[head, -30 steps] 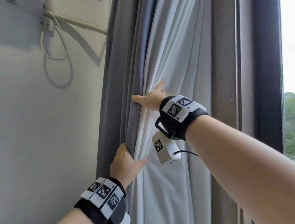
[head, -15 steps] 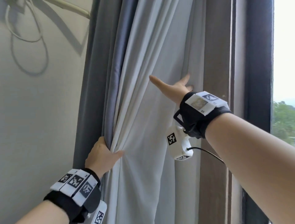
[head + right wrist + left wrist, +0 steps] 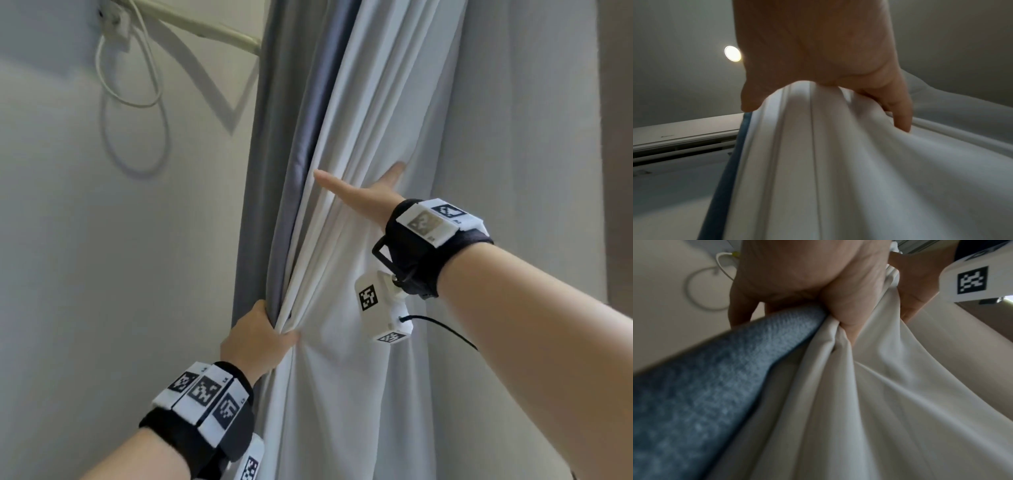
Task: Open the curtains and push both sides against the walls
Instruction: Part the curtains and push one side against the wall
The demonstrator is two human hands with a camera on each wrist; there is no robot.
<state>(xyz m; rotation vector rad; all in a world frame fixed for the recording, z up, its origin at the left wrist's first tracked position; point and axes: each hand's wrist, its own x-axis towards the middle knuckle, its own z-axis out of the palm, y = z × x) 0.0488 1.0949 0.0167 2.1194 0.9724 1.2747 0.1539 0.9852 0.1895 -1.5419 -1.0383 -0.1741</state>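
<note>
The curtain hangs gathered beside the left wall: a grey-blue outer layer (image 3: 274, 171) (image 3: 705, 394) and a white lining (image 3: 359, 377) (image 3: 879, 402) (image 3: 838, 162). My left hand (image 3: 257, 339) (image 3: 807, 288) grips the bunched folds of both layers low down, fingers behind the grey layer and thumb on the white one. Higher up, my right hand (image 3: 363, 192) (image 3: 818, 56) lies spread on the white folds, thumb pointing left. Its other fingers are sunk among the pleats.
The pale left wall (image 3: 102, 274) carries a white cable loop (image 3: 137, 85) and a conduit (image 3: 205, 31) running to the curtain. A brown window frame (image 3: 616, 137) shows at the far right. The right wrist view shows a ceiling light (image 3: 732, 53).
My right hand has moved back left from the window side and now presses the white folds. The view has swung left, so the window glass is out of sight. The left hand keeps its grip.
</note>
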